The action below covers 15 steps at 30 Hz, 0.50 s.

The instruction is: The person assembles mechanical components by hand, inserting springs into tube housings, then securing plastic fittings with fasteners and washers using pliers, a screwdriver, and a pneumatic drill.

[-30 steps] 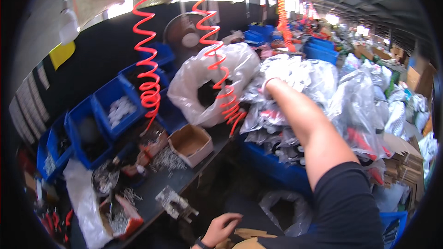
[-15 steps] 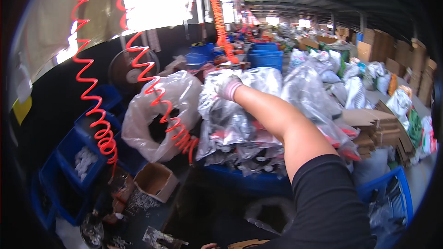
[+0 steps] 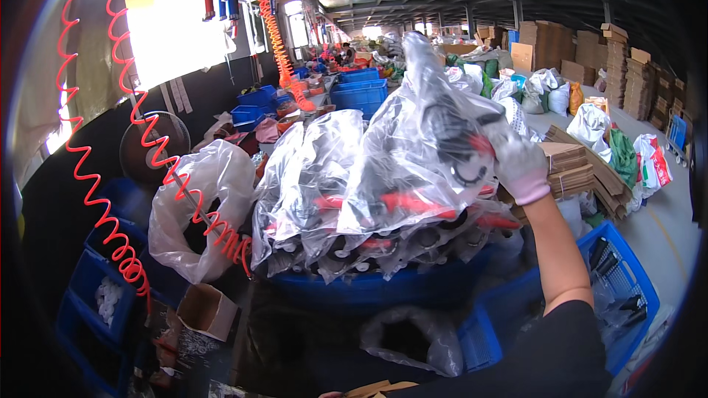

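My right hand, in a white glove with a pink cuff, is raised at the right of a heap of clear plastic bags. Its fingers are closed on a clear plastic bag with a black and red item inside, lifted partly off the heap. Below lie more bagged black and red parts, piled on a blue bin. Of my left hand only a sliver shows at the lower edge, beside folded brown cardboard; its fingers are hidden.
Red coiled air hoses hang at the left, near an open plastic sack and a small cardboard box. A blue basket stands at the right, with flat cardboard stacks beyond. Blue bins stand farther back.
My right hand has moved from the far left of the heap to its right side, now lifting a bagged item. The view has turned right, shifting the surroundings leftward.
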### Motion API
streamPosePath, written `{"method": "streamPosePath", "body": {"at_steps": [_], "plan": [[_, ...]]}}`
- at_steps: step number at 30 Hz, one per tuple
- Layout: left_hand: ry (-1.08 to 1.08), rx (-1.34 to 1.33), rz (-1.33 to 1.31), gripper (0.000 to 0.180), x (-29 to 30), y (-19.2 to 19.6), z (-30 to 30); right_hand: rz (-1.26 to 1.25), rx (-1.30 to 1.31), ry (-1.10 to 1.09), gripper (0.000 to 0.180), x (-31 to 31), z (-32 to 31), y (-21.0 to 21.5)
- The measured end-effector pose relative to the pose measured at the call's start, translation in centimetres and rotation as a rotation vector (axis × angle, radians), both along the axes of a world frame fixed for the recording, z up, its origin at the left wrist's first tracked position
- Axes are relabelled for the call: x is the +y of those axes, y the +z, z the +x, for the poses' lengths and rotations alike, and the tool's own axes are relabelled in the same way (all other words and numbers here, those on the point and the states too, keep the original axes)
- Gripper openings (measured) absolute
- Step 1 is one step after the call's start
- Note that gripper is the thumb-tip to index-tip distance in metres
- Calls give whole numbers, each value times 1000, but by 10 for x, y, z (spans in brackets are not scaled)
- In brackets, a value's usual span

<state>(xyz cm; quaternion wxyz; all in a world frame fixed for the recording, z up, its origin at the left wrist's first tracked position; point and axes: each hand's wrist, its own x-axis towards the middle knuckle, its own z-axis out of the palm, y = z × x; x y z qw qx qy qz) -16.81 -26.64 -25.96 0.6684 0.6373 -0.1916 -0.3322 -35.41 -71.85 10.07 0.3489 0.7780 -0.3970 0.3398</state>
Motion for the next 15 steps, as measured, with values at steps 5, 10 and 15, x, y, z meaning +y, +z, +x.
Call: {"method": "streamPosePath", "body": {"at_steps": [5, 10, 15], "plan": [[-91, -93, 25, 16, -21, 13, -7, -35, 31, 28, 21, -63, -41, -54], [-157, -149, 64, 17, -32, 35, -17, 155, 209, 52, 21, -75, -15, -66], [-163, -203, 94, 19, -37, 26, -24, 293, 245, 208, 26, -91, -17, -71]]}}
